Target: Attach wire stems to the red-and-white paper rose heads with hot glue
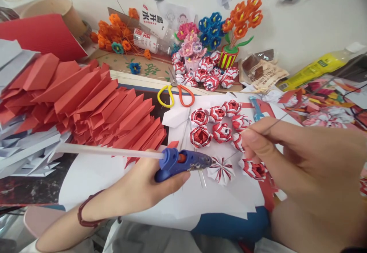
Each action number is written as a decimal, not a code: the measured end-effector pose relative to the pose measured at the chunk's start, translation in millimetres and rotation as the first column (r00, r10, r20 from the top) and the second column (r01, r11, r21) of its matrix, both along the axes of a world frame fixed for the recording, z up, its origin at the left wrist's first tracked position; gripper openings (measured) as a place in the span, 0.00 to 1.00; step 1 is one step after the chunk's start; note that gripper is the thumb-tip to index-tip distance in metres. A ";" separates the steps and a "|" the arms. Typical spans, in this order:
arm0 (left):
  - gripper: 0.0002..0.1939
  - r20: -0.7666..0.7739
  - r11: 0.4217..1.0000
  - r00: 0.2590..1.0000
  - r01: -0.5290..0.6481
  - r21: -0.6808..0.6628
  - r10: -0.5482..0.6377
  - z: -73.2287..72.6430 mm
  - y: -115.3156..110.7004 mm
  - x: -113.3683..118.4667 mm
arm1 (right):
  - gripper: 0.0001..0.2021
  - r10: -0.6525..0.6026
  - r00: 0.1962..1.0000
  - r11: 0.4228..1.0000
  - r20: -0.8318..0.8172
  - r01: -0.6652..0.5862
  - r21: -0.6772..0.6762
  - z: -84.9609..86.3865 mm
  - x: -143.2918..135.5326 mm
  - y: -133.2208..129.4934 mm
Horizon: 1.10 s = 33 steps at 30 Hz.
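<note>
My left hand [143,186] is wrapped round a blue glue gun [183,162] with a long white glue stick [109,150] in its back. The gun's nozzle is close to a folded paper flower [222,171] that lies with its white and red striped underside up; whether they touch I cannot tell. In a pinch, my right hand [286,150] has a thin wire [279,120], whose lower end runs down toward that flower. Behind it on white paper [143,203] sit several red and white paper flowers [200,136]. One more flower [255,169] is partly hidden by my right hand.
Folded red paper pieces [86,96] fill the left side, with white pieces [25,146] beside them. Scissors [174,94] lie behind the flowers. Finished flower pots [228,57], a plastic bottle [146,41] and a yellow-labelled bottle [318,67] line the back.
</note>
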<state>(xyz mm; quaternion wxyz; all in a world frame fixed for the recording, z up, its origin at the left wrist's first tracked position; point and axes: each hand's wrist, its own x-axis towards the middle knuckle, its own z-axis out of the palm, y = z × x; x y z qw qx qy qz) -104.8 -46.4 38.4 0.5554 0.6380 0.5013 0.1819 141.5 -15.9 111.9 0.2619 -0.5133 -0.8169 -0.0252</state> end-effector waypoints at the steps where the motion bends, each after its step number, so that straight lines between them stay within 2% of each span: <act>1: 0.13 0.003 1.000 1.000 -0.006 0.001 0.006 0.2 -0.3 0.2 | 0.18 -0.002 1.000 1.000 0.003 0.002 -0.006 0.1 0.0 -0.1; 13: 0.12 0.020 1.000 1.000 -0.003 0.007 0.003 0.5 1.5 2.7 | 0.17 -0.019 0.998 0.999 0.063 0.022 -0.041 6.2 -1.1 -3.9; 21: 0.13 0.008 1.000 1.000 -0.019 0.017 0.019 0.3 1.5 4.0 | 0.19 0.043 0.996 0.999 0.082 -0.041 -0.029 6.5 -1.6 -1.6; 33: 0.12 -0.002 0.998 1.000 -0.014 0.067 0.014 -2.6 -2.2 1.0 | 0.17 0.010 0.995 1.000 0.101 -0.010 -0.001 8.9 -1.1 -3.1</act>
